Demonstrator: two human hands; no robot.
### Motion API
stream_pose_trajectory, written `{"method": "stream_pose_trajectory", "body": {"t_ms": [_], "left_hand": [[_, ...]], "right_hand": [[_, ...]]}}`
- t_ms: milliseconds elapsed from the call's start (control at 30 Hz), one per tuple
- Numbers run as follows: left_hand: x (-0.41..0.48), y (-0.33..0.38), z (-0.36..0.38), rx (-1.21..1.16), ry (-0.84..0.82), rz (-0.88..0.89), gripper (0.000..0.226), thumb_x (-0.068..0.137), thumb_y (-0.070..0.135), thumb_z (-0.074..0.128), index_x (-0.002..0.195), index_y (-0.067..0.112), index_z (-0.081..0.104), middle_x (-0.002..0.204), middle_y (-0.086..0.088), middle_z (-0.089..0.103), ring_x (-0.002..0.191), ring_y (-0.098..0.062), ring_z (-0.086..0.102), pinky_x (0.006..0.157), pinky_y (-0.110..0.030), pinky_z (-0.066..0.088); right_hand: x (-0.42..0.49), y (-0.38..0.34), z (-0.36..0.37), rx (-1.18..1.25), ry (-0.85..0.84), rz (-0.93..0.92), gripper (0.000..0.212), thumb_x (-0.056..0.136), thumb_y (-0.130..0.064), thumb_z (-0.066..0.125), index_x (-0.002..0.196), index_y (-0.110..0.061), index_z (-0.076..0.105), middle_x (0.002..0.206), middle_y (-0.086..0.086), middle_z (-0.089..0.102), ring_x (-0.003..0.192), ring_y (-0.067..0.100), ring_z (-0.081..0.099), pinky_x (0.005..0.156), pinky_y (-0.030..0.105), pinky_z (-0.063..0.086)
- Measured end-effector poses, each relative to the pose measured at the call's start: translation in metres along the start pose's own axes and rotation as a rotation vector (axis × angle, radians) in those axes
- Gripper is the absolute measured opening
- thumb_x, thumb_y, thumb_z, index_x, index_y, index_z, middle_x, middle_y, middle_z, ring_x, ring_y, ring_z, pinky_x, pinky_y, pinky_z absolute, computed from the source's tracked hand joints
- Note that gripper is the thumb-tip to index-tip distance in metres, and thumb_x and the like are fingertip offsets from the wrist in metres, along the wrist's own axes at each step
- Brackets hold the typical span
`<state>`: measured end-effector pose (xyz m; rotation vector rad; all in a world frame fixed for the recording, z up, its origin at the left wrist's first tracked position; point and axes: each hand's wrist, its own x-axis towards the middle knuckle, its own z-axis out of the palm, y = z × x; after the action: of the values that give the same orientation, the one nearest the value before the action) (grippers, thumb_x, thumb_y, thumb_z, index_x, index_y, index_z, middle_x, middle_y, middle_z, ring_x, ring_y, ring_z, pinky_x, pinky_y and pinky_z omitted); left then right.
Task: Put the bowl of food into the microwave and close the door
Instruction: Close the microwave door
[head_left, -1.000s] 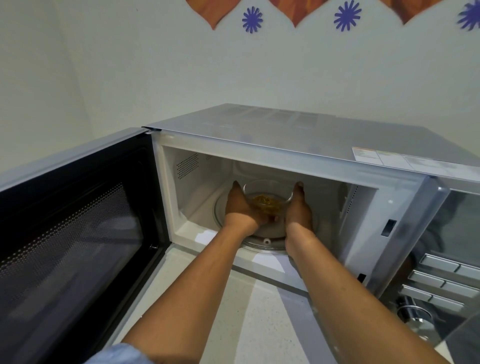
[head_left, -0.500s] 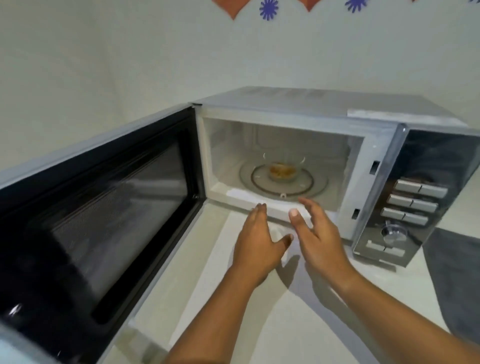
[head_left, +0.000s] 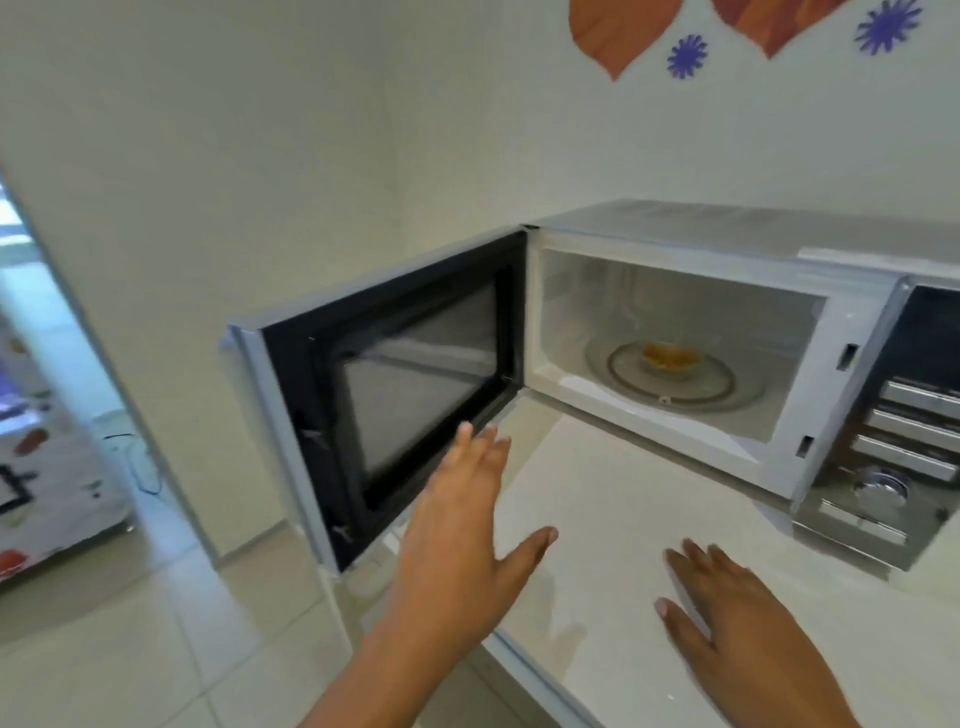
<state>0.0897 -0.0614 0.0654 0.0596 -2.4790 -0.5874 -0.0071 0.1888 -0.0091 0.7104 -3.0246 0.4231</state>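
A clear glass bowl (head_left: 670, 358) of yellow-orange food sits on the glass turntable (head_left: 727, 395) inside the silver microwave (head_left: 727, 228). The microwave door (head_left: 395, 384) stands swung wide open to the left, its dark inner window facing me. My left hand (head_left: 462, 525) is open, fingers spread, just in front of the door's lower inner edge, not clearly touching it. My right hand (head_left: 737, 618) hovers open, palm down, over the white counter in front of the microwave. Neither hand holds anything.
The microwave's control panel (head_left: 904, 431) with buttons and a dial is at the right. The white counter (head_left: 597, 499) ends at an edge near my left forearm; tiled floor (head_left: 130, 649) lies below on the left. A doorway opens at far left.
Both hands left the bowl on the turntable and drew back out of the cavity. My left hand has swung left toward the open door; the view has shifted left.
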Motion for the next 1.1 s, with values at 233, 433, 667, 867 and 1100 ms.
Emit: {"method": "stream_pose_trajectory", "body": {"t_ms": [233,433,667,867,1100], "left_hand": [[0.006,-0.031,-0.145,-0.045,0.677,0.091,0.058,0.085,0.043,0.063,0.134,0.015,0.049,0.139,0.004,0.048,0.136,-0.009,0.038,0.112,-0.027,0.033],[0.033,-0.077,-0.164,-0.190,0.386,-0.072,0.075,0.074,0.083,0.048,0.136,0.043,0.047,0.128,0.023,0.052,0.114,-0.009,0.052,0.087,-0.037,0.046],[0.038,-0.098,-0.138,-0.256,0.264,0.201,0.071,0.073,0.076,0.059,0.130,0.033,0.058,0.122,0.015,0.061,0.110,-0.007,0.058,0.093,-0.022,0.039],[0.099,-0.035,-0.114,-0.417,0.047,0.574,0.046,0.092,0.064,0.046,0.126,0.036,0.060,0.132,0.017,0.059,0.123,-0.012,0.054,0.101,-0.027,0.039],[0.161,0.026,-0.023,-0.308,-0.041,0.725,0.047,0.098,0.055,0.037,0.137,0.032,0.049,0.140,0.009,0.051,0.134,0.000,0.033,0.107,-0.032,0.031]], "right_hand": [[0.000,0.001,-0.005,-0.036,-0.048,0.009,0.067,0.095,-0.062,0.023,0.155,-0.035,0.009,0.165,-0.010,0.000,0.151,0.009,0.001,0.118,0.025,0.005],[-0.010,-0.016,-0.024,0.135,0.112,0.119,0.062,0.087,-0.052,0.060,0.143,-0.030,0.045,0.158,-0.012,0.031,0.145,0.008,0.028,0.113,0.021,0.020],[0.007,-0.018,-0.099,0.119,0.597,0.153,0.049,0.085,-0.055,0.055,0.126,-0.029,0.060,0.142,-0.003,0.055,0.122,0.021,0.056,0.101,0.044,0.047],[0.027,0.018,-0.201,-0.088,0.830,0.164,0.049,0.090,-0.056,0.047,0.124,-0.022,0.059,0.131,0.003,0.060,0.122,0.024,0.053,0.097,0.037,0.044],[0.025,0.030,-0.250,-0.073,0.580,0.295,0.089,0.084,-0.079,0.011,0.128,-0.019,0.060,0.126,0.011,0.067,0.112,0.033,0.060,0.091,0.045,0.049]]}}
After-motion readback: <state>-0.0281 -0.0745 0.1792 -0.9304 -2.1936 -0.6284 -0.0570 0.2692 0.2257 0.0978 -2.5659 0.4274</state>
